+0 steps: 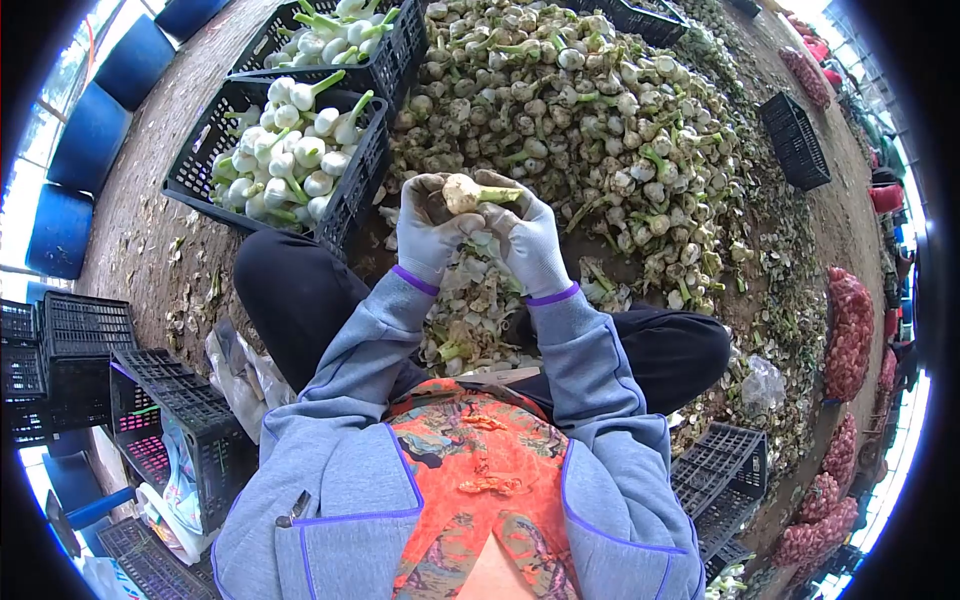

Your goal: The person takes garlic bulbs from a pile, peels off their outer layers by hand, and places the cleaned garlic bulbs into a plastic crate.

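Note:
Both my hands wear pale gloves with dirty fingers and meet in front of my chest. Between them is one garlic bulb (461,194) with a short green stem pointing right. My left hand (428,228) is closed around the bulb end. My right hand (520,232) grips the stem end, its thumb turned inward. Just beyond my hands rises a large heap of unpeeled, soil-marked garlic (600,130). To the left, cleaned white garlic bulbs (290,150) fill a black plastic crate (362,165). Loose garlic skins (475,310) lie on the ground below my hands.
Behind the near crate stands another black crate (400,50) of white garlic. A black crate (795,140) sits at the far right, near red mesh sacks (848,335). Blue barrels (65,230) line the left side. More black crates (190,410) stand at my lower left.

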Tool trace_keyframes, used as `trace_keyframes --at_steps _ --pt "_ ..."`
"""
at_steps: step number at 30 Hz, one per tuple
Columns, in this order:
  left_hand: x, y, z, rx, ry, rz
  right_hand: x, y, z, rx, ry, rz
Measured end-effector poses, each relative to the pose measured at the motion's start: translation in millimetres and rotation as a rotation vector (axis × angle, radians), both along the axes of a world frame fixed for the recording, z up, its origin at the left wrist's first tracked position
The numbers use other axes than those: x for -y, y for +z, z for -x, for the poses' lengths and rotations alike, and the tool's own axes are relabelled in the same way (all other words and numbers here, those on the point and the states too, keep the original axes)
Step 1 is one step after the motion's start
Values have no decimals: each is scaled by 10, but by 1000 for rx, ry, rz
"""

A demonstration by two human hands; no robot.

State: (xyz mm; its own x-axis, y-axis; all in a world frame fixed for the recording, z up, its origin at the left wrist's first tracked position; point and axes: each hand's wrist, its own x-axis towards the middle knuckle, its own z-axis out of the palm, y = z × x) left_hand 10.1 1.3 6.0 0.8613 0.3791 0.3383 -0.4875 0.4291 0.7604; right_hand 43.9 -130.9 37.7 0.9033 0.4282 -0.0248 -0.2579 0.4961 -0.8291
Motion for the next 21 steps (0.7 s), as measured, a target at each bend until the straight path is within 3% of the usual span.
trace_keyframes --at_steps 6,9,12,16,18,21 --pt "5 -38 6 -37 -15 -46 63 31 -13 -1 18 22" --pt "-17 -63 18 -191 -55 46 120 -7 -79 774 -228 642" --pt "-10 -75 -2 -286 -37 54 174 -50 -112 784 -240 721" --pt "-14 -86 -1 -369 -90 62 127 -50 -38 484 -164 577" --pt "7 -88 -46 -195 -18 -196 130 -181 -70 516 -210 622" --pt "21 24 35 -250 -86 -242 140 -226 -93 285 -223 528"
